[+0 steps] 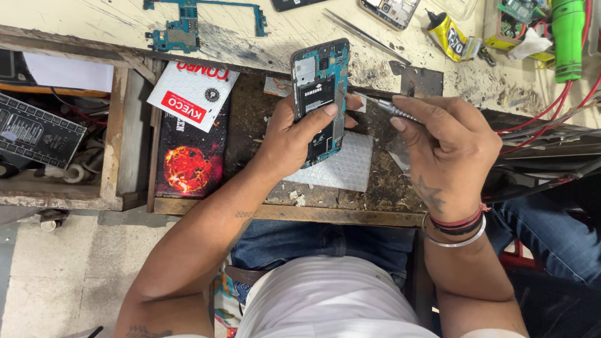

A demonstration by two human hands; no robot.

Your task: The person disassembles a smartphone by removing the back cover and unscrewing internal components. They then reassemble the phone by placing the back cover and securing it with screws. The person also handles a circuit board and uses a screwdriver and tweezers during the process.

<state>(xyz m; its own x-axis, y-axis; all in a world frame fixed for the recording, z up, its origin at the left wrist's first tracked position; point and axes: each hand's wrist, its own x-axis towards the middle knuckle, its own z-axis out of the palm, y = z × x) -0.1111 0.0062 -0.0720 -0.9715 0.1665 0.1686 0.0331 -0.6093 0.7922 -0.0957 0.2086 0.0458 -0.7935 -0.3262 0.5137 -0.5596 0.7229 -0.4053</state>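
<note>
My left hand (291, 134) grips an opened phone (319, 94) with its back cover off, showing a teal circuit board and a dark battery; my thumb lies across the battery. My right hand (447, 150) holds a thin metal screwdriver (383, 106) whose tip points at the phone's right edge. Both hands hover over an open wooden drawer (282, 213) below the workbench edge. A white bubble-wrap pad (341, 166) lies in the drawer under the phone.
A loose teal circuit board (181, 28) lies on the scratched bench top (94, 19). Tweezers (363, 34), a yellow glue tube (451, 37), another opened phone (388, 9) and a green tool (568, 37) lie farther back. A red-and-white card (191, 94) and a dark box (188, 163) sit in the drawer. Red wires (551, 116) run at the right.
</note>
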